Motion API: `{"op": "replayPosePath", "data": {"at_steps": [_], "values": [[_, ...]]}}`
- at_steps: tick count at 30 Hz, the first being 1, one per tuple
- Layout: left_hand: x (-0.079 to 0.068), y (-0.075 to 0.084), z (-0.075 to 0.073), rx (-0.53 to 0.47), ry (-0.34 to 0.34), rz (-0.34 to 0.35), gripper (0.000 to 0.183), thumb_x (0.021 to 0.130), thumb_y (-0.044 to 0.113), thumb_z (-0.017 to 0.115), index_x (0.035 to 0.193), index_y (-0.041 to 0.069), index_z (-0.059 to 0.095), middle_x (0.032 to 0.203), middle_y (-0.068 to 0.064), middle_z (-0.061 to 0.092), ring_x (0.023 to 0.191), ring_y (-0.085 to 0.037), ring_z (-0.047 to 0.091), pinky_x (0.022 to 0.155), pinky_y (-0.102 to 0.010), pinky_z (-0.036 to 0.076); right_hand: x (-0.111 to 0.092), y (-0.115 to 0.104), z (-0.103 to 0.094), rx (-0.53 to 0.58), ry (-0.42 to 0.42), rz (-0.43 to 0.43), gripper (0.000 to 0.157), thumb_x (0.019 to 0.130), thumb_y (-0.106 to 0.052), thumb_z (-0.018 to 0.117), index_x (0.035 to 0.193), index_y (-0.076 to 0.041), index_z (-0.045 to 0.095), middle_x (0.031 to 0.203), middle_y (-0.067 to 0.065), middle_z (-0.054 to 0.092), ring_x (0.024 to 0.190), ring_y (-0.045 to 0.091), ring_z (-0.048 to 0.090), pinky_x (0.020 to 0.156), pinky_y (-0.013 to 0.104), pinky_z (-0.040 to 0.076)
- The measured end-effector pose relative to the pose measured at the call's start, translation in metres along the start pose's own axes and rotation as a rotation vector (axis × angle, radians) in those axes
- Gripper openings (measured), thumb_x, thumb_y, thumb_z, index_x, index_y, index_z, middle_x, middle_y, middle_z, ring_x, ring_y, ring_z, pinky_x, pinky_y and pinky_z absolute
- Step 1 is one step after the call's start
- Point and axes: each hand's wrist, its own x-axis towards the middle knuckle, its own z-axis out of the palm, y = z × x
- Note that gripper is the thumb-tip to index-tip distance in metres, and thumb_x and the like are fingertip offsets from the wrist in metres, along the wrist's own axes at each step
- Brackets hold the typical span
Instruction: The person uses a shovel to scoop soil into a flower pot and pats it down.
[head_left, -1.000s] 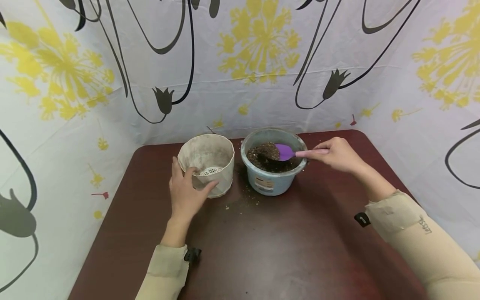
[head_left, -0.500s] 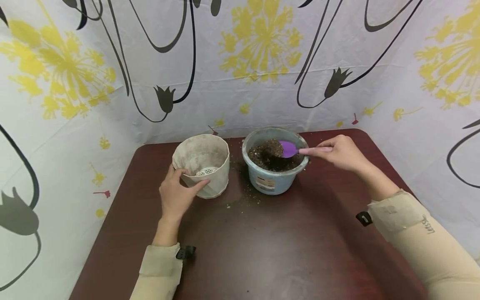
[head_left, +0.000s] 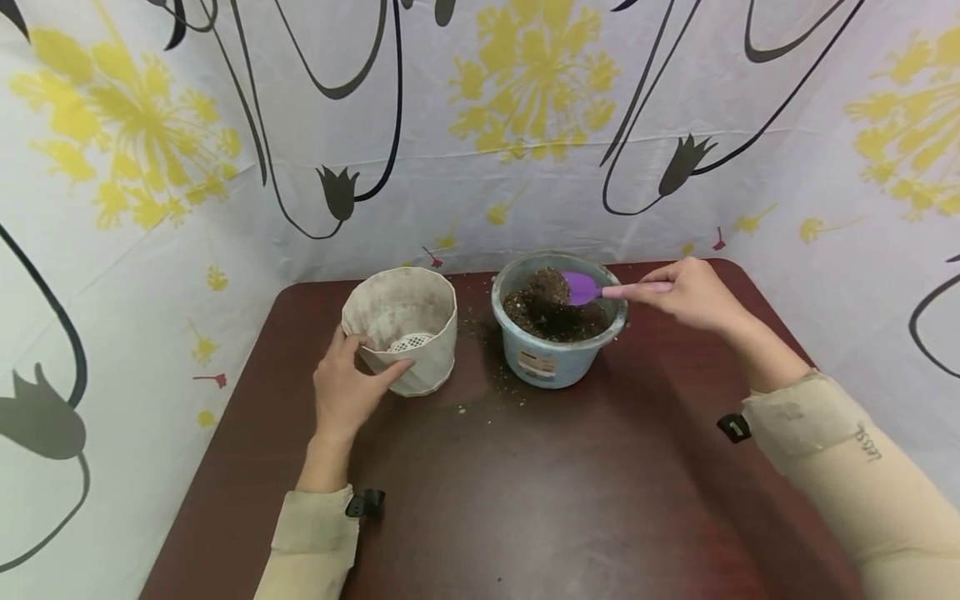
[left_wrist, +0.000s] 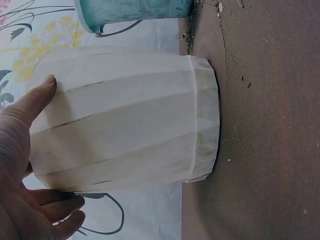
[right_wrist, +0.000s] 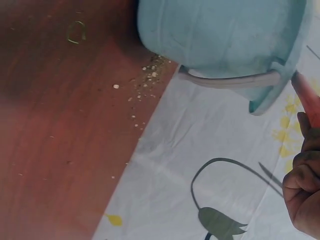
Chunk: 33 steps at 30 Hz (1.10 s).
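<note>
My left hand (head_left: 345,392) grips an off-white faceted plant pot (head_left: 427,358) at its near-left rim, the thumb (left_wrist: 42,97) lying along the outer wall. The pot stands upright on the table, and its perforated bottom shows inside. To its right is a light-blue bucket (head_left: 551,367) of dark soil (head_left: 577,323). With my right hand (head_left: 697,293) I hold a small garden trowel (head_left: 581,288) by its pink handle. A heap of soil covers the front of its purple blade, which is over the bucket. The right wrist view shows the curled fingers (right_wrist: 305,175) and part of the handle.
Soil crumbs (head_left: 506,375) are scattered on the dark red-brown table (head_left: 540,483) between and before the two containers. A patterned white cloth (head_left: 420,183) hangs behind and along both sides. The bucket's handle (right_wrist: 230,80) hangs down its side.
The trowel has risen slightly out of the soil, carrying a heap. My left hand has shifted the white pot a little to the left, away from the bucket.
</note>
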Motion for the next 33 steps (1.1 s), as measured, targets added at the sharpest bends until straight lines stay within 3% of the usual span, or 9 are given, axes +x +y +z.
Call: {"op": "replayPosePath", "data": {"at_steps": [5,9,12,16,20,25,28,31,33], "values": [[-0.002,-0.001,0.0,0.021,-0.002,0.003,0.06,0.065,0.049,0.094,0.095,0.006,0.063,0.126,-0.016,0.063,0.077,-0.036,0.06,0.069,-0.054,0.05,0.01,-0.017,-0.003,-0.01,0.004,-0.089,0.032,0.087,-0.058,0.073,0.09,-0.028,0.084,0.053,-0.011,0.03,0.051,0.007,0.014,0.04,0.027,0.018],[-0.004,-0.002,-0.001,0.038,0.007,0.018,0.063,0.067,0.049,0.093,0.102,0.004,0.066,0.144,-0.023,0.053,0.104,-0.044,0.063,0.083,-0.061,0.05,0.019,-0.035,0.0,-0.007,-0.009,-0.164,0.022,0.091,-0.053,0.072,0.099,-0.036,0.083,0.053,-0.011,0.03,0.05,0.006,0.014,0.039,0.027,0.018],[-0.005,-0.002,-0.001,0.058,0.016,0.045,0.064,0.07,0.048,0.091,0.107,0.003,0.067,0.154,-0.028,0.04,0.13,-0.047,0.051,0.095,-0.066,0.045,0.026,-0.049,0.005,-0.019,-0.004,-0.211,0.023,0.089,-0.053,0.074,0.086,-0.032,0.083,0.051,-0.008,0.024,0.05,0.005,0.015,0.04,0.025,0.018],[-0.006,-0.003,0.0,0.074,0.029,0.121,0.06,0.075,0.042,0.09,0.111,0.001,0.067,0.157,-0.026,0.037,0.142,-0.045,0.039,0.102,-0.067,0.04,0.036,-0.068,0.018,-0.017,-0.002,-0.253,0.039,0.086,-0.052,0.078,0.064,-0.021,0.074,0.048,-0.009,0.025,0.049,0.005,0.016,0.041,0.025,0.021],[-0.008,-0.003,0.002,0.083,0.013,0.167,0.05,0.08,0.035,0.088,0.113,0.003,0.068,0.154,-0.025,0.042,0.144,-0.044,0.036,0.107,-0.066,0.036,0.046,-0.084,0.034,-0.006,-0.032,-0.281,0.049,0.086,-0.051,0.078,0.057,-0.014,0.063,0.048,-0.009,0.025,0.048,0.005,0.018,0.043,0.025,0.025],[-0.009,-0.005,0.004,0.088,0.005,0.187,0.047,0.082,0.035,0.086,0.113,0.005,0.068,0.151,-0.026,0.045,0.144,-0.043,0.037,0.11,-0.062,0.036,0.057,-0.107,0.059,-0.033,-0.047,-0.386,0.027,0.09,-0.046,0.076,0.08,-0.021,0.082,0.043,-0.008,0.031,0.045,0.005,0.021,0.044,0.025,0.03],[-0.008,-0.006,0.004,0.081,0.016,0.194,0.047,0.081,0.036,0.086,0.111,0.005,0.068,0.151,-0.026,0.046,0.143,-0.043,0.038,0.11,-0.061,0.037,0.061,-0.121,0.076,-0.086,-0.034,-0.472,0.02,0.093,-0.038,0.075,0.094,-0.02,0.084,0.046,-0.006,0.054,0.041,0.006,0.03,0.045,0.026,0.036],[-0.008,-0.006,0.003,0.07,0.022,0.186,0.047,0.081,0.036,0.087,0.109,0.004,0.068,0.151,-0.025,0.046,0.143,-0.043,0.038,0.11,-0.061,0.037,0.063,-0.133,0.092,-0.184,-0.004,-0.524,0.023,0.094,-0.034,0.074,0.089,-0.013,0.083,0.061,0.0,0.069,0.042,0.01,0.041,0.045,0.029,0.038],[-0.008,-0.006,0.002,0.071,0.021,0.177,0.047,0.081,0.036,0.087,0.108,0.003,0.068,0.151,-0.024,0.046,0.144,-0.041,0.037,0.111,-0.06,0.037,0.063,-0.139,0.103,-0.268,0.026,-0.554,0.026,0.095,-0.033,0.073,0.081,-0.012,0.08,0.061,0.002,0.069,0.043,0.014,0.044,0.044,0.031,0.037]]}}
